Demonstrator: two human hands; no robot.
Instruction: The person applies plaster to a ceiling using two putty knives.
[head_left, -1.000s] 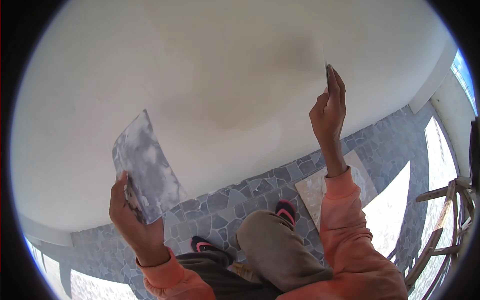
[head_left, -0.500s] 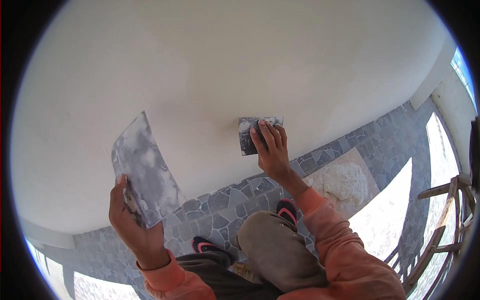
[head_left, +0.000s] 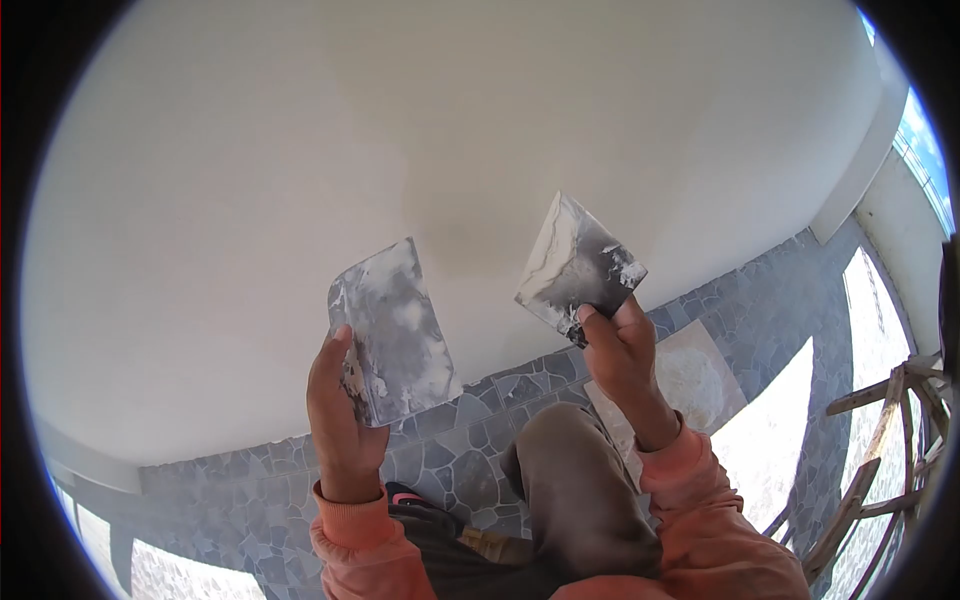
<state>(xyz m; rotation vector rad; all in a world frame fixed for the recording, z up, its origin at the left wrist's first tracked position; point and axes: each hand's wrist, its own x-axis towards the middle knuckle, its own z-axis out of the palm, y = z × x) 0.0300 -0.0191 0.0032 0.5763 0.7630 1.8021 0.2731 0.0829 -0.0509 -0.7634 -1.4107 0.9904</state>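
My left hand [head_left: 343, 425] is closed on the side edge of a large, slightly curved metal putty plate [head_left: 405, 330], its face streaked with white and grey. The thumb lies along that edge. My right hand [head_left: 625, 370] pinches a smaller square putty scraper [head_left: 575, 260] by its dark lower corner. Pale putty covers the scraper's far side and edge. Both tools are held up in front of a whitish wall [head_left: 230, 220], the scraper to the right of the plate with a gap between them. A darker, damp-looking patch [head_left: 480, 190] shows on the wall.
Behind my right forearm, a mound of white putty [head_left: 705, 390] lies on a flat board [head_left: 665, 350] on the stone-patterned floor [head_left: 470, 475]. A wooden frame of rough poles [head_left: 865, 490] stands at the right. My bent knee [head_left: 570, 480] is below my hands.
My right hand has left the wall and turned over, so the scraper's putty-coated face now shows. My left hand has carried the plate right, closer to the scraper.
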